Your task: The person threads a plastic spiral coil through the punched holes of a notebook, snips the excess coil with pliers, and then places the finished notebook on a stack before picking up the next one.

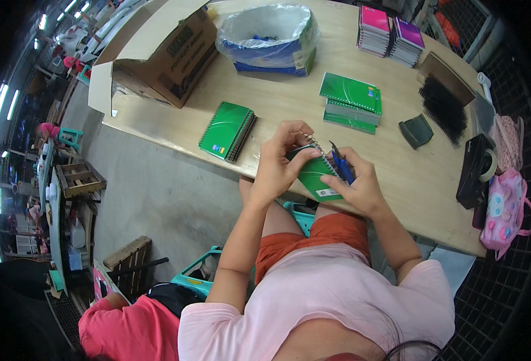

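A green spiral notebook (pixel 313 180) is held tilted at the near edge of the table. My left hand (pixel 285 157) pinches its upper left end, fingers close to the wire coil (pixel 321 150). On the other side, my right hand (pixel 362 183) keeps blue-handled pliers (pixel 342 167) in its fingers, while its thumb presses on the notebook's cover. The dark jaws of the pliers point up beside the coil. Left of my hands lies a stack of green spiral notebooks (pixel 228 129). Farther off is another stack of green notebooks (pixel 351 99).
An open cardboard box (pixel 184 57) stands at the far left, beside a blue box lined with clear plastic (pixel 271 60). Pink (pixel 374 33) and purple (pixel 407 39) notebook stacks sit far right. A black brush (pixel 443 111), tape dispenser (pixel 475 168) and pink pouch (pixel 505 210) line the right side.
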